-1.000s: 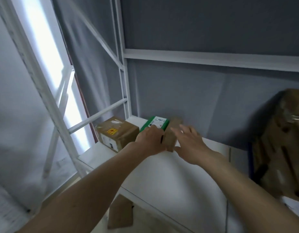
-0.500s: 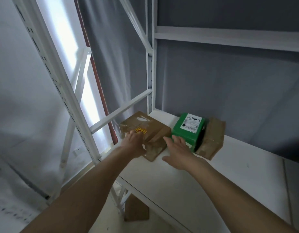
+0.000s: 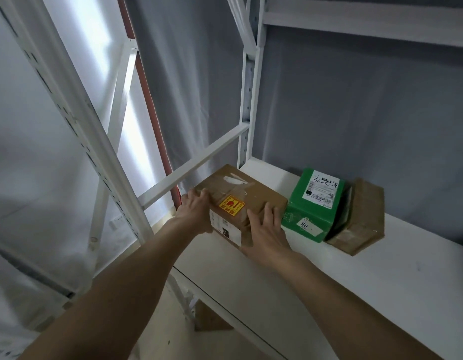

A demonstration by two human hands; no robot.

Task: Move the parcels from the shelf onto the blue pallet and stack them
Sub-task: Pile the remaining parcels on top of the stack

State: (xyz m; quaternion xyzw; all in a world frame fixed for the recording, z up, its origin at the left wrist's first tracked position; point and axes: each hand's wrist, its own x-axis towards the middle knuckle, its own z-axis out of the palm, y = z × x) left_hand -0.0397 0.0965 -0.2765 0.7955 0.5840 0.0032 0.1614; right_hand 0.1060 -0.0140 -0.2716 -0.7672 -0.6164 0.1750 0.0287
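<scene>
A brown cardboard parcel [image 3: 247, 193] with a yellow and red sticker sits at the left end of the white shelf [image 3: 342, 276]. My left hand [image 3: 195, 211] grips its left side and my right hand [image 3: 266, 229] presses against its right front corner. Right beside it lies a green parcel [image 3: 313, 206] with a white label, and a smaller brown parcel [image 3: 363, 222] leans behind that one. The blue pallet is out of view.
White rack uprights [image 3: 248, 105] and a diagonal brace [image 3: 194, 165] stand just left of and behind the parcel. An upper shelf beam [image 3: 368, 22] runs overhead. Grey fabric hangs behind the rack. Another cardboard box [image 3: 209, 318] sits on the floor under the shelf.
Both hands moved left from the green parcel to the brown stickered parcel and closed on its sides. The view shifted left and closer to the shelf's left end.
</scene>
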